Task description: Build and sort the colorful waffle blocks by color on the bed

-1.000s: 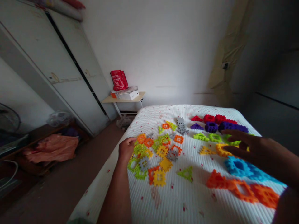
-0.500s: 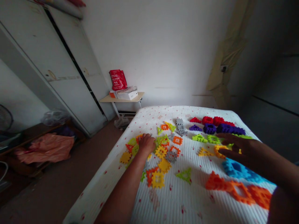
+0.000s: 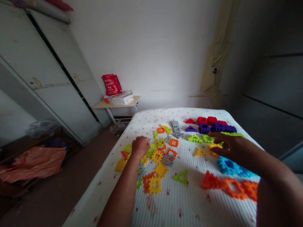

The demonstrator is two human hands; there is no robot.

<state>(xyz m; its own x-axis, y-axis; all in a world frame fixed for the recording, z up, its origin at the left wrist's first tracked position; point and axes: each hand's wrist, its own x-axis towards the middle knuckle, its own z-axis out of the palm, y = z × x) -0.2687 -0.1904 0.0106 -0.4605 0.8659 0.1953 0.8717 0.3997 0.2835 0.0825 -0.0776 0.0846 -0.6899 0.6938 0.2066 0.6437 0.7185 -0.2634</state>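
My left hand (image 3: 141,147) is curled closed over the left side of a loose spread of interlocking plastic tiles; whatever its fingers hold is hidden. Around it lie a yellow square tile (image 3: 155,185), an orange square tile (image 3: 174,142), grey tiles (image 3: 168,160) and green ones. Over the sorted rows on the right hovers my right hand (image 3: 222,144), thumb and fingers apart, just above a yellow tile (image 3: 213,147). A yellow triangle tile (image 3: 200,152) lies left of that. Green tiles (image 3: 194,138) sit behind, with blue tiles (image 3: 227,166) in front.
Red tiles (image 3: 202,120) and purple tiles (image 3: 204,128) form the rear rows; orange tiles (image 3: 234,188) line up nearest me. A green triangle tile (image 3: 181,178) rests mid-bed on the white quilted cover (image 3: 170,209). Beyond the bed stands a small table (image 3: 113,105) carrying a red bag (image 3: 111,84).
The view has swung slightly right, so everything appears shifted left. My left hand has curled tighter and lifted a little over the loose tiles. My right hand stays over the yellow row.
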